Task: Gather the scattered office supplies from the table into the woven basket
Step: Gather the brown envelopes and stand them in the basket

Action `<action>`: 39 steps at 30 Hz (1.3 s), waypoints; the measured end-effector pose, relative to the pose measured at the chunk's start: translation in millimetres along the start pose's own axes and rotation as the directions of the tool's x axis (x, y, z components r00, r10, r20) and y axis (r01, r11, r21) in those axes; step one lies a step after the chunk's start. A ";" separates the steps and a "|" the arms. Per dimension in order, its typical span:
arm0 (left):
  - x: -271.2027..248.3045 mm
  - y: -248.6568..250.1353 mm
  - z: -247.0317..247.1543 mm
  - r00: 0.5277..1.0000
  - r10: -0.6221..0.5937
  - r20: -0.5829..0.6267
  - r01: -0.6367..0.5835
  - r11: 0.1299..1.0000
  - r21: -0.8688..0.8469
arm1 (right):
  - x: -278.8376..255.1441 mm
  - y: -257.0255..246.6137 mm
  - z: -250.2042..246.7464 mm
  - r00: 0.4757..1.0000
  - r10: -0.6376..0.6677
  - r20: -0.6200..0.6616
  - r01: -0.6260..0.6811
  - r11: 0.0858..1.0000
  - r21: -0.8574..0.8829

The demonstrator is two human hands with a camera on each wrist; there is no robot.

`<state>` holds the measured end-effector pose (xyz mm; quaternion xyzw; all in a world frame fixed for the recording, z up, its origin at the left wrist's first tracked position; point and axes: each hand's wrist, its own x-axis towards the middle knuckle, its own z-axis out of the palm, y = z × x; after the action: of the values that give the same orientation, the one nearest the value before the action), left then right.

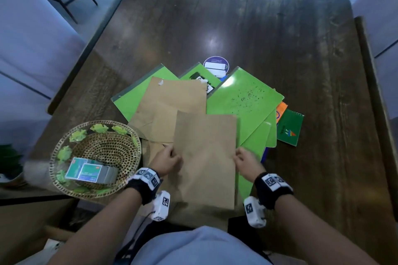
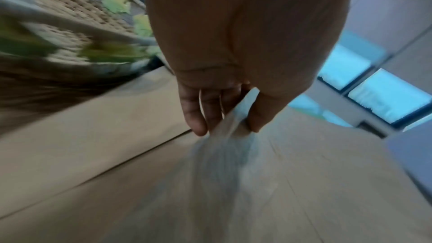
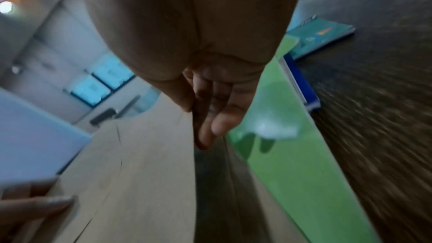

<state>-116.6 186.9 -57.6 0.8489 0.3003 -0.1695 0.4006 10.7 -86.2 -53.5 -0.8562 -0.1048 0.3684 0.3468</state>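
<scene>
Dark wood forms the table (image 1: 280,28), which carries every item. The green folders (image 1: 243,101) fan across its centre, with a second brown envelope (image 1: 172,103) lying over them. The brown envelope (image 1: 204,157) in hand sits near the table's front edge, overlapping the folders, its top raised above them. The woven basket (image 1: 64,170) stands at the front-left corner, already containing 2 small boxes (image 1: 86,171). A green spiral notepad (image 1: 290,129) lies right of the folders.

The left hand (image 1: 167,158) pinches the envelope's left edge between thumb and fingers (image 2: 194,117). The right hand (image 1: 245,160) pinches the right edge; the wrist view shows its fingers (image 3: 217,123) under the paper.

Handling estimate: the envelope is light, thin and flexible, and will sag or crease if held by 1 corner. It appears larger than the basket opening, so a grip at both long edges, allowing it to bow or stand on edge, should suit.
</scene>
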 end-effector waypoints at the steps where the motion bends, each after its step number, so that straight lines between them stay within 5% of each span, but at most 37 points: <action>1: -6.3 -14.2 8.5 0.998 -0.046 0.034 0.043 0.996 0.082 | -3.0 7.7 14.2 0.999 0.027 0.038 -0.025 0.998 -0.051; 6: -26.7 -49.1 37.8 0.984 -0.174 0.030 0.161 0.954 0.253 | -19.8 19.6 49.9 0.990 0.123 0.064 -0.100 0.953 -0.285; 13: -25.6 -35.0 44.7 0.969 -0.231 -0.092 0.240 0.966 0.095 | -19.6 6.9 56.1 0.986 0.128 -0.110 -0.152 0.957 -0.248; 26: -14.3 13.3 37.5 0.992 0.122 0.028 -0.107 0.941 -0.321 | -5.1 27.1 25.1 0.933 0.269 -0.239 -0.264 0.963 0.050; 32: 6.5 67.3 48.7 0.985 0.161 0.062 -0.130 0.930 -0.344 | 3.3 41.9 -14.5 0.884 0.339 -0.321 -0.267 0.932 0.246; 39: 39.1 95.7 69.0 0.980 0.109 0.164 -0.091 0.990 -0.110 | 11.9 49.9 -52.5 0.833 0.411 -0.370 -0.352 0.910 0.219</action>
<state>-28.2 99.9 -65.9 0.8238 0.2303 -0.2051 0.4756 52.2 -144.9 -68.0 -0.8906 0.1694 0.2498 0.3401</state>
